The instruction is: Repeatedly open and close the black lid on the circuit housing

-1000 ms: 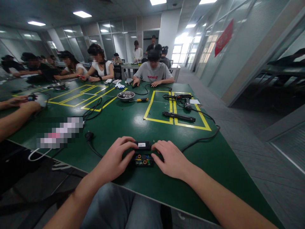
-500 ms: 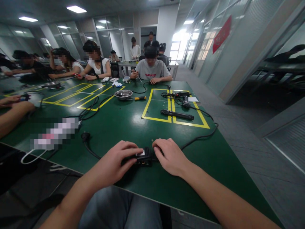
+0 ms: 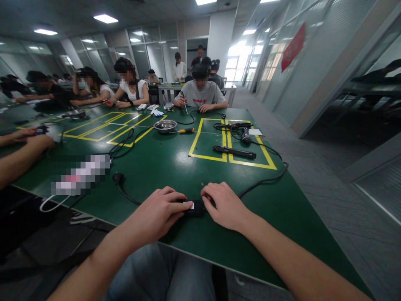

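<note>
Cover between two hands, board out of sight

Cover (image 3: 198, 209): black, on the table (image 3: 163, 167) near its front edge, between the hands; left end hidden by fingers, label (image 3: 192, 205) partly under a fingertip. Seating of the cover: cannot tell.
Left hand (image 3: 161, 211): fingers and thumb drawn narrow, holding the cover's left end.
Right hand (image 3: 224, 207): fingers bent and close together at the right end; contact or grip cannot be told.
Plug (image 3: 118, 179): on the table, to the left; its cord (image 3: 128, 198) is lost behind the left hand.
Pale item (image 3: 81, 175): far left, pixelated, not identifiable.
Change: half a second ago the cover sat tilted, with part of the board showing below; now it lies flat and no board shows.
Orientation: long axis side to side, label face up
</note>
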Tool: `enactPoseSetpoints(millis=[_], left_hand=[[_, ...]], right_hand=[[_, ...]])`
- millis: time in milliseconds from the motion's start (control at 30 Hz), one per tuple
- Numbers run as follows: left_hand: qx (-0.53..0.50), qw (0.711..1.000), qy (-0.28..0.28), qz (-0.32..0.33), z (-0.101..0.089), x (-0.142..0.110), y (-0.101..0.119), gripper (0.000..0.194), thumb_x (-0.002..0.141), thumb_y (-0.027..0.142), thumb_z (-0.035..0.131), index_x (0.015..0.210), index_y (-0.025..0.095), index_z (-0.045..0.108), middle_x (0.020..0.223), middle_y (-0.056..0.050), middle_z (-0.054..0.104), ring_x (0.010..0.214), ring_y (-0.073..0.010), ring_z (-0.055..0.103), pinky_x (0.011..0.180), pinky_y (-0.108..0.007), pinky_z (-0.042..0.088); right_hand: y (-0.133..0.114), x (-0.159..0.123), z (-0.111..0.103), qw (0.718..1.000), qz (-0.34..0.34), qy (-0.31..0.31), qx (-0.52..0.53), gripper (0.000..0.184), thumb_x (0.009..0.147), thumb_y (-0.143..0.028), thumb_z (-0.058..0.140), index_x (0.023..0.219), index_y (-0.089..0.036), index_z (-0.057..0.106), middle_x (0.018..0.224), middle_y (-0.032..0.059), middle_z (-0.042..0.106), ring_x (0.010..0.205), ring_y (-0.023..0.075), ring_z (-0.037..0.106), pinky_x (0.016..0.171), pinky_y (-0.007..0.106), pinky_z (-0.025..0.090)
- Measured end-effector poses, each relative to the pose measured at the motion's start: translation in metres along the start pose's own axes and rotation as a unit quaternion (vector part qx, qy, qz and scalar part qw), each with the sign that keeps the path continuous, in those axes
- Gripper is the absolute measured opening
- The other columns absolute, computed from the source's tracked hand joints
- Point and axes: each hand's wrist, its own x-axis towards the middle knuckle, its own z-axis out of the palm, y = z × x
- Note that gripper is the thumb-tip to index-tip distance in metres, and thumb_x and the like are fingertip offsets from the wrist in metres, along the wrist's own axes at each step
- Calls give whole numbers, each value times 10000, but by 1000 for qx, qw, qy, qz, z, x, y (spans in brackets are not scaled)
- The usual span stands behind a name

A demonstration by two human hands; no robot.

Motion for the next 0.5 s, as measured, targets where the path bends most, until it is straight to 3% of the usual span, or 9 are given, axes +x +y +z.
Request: enactPoseSetpoints(millis=[133,267,400,500], left_hand=[[-49,997,57,16,14,-2,-7,348,1107,249,567,1401,292,747,1322,-93,773,1126,-267,688,960,-437,572],[-83,988,125,23,31,-3,-10,295,1092,278,601,1339,266,762,1275,-107,784,1140,-269,682,999,-456,588],[-77,987,138,34,39,0,-10,249,1070,247,621,1280,246,755,1257,-98,791,1157,-278,668,1025,-471,587],[-52,991,122,34,43,1,-9,237,1050,215,605,1251,202,730,1300,-122,769,1173,-296,660,1036,-483,583]], right_hand=[[0,-2,0,992,-65,105,-3,119,1003,-140,548,971,-198,646,878,52,709,821,229,634,789,393,416],[-6,-7,-11,936,-231,261,-55,144,1017,-226,526,1017,-196,666,937,90,743,854,247,642,812,413,456],[-28,-7,-21,866,-379,279,-167,195,1007,-276,539,1010,-177,708,944,78,769,848,228,658,825,405,460],[-63,-13,-18,878,-352,305,-110,268,987,-268,549,1195,-177,692,1076,79,794,948,239,698,898,416,472]])
